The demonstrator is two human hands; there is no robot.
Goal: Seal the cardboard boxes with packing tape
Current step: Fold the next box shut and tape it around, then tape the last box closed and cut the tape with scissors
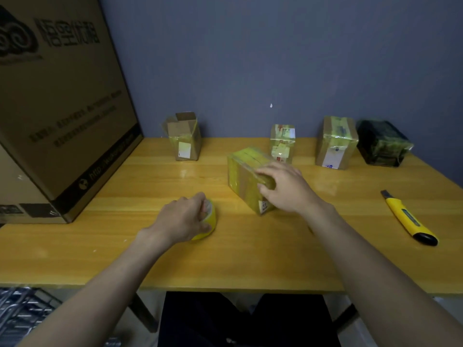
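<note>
while left hand (184, 219) fingers curl round the tape roll (206, 222) — right hand (284, 187) fingers clasp the taped box (244, 171).

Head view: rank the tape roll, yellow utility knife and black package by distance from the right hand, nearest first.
From the right hand:
1. tape roll, to its left, gripped by the left hand.
2. yellow utility knife, on the table's right side.
3. black package, far right by the wall.

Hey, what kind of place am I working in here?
Probably a small parcel-packing station: taped cardboard boxes line a wooden table against the wall, your left hand holds a tape roll, and a utility knife lies nearby.
</note>
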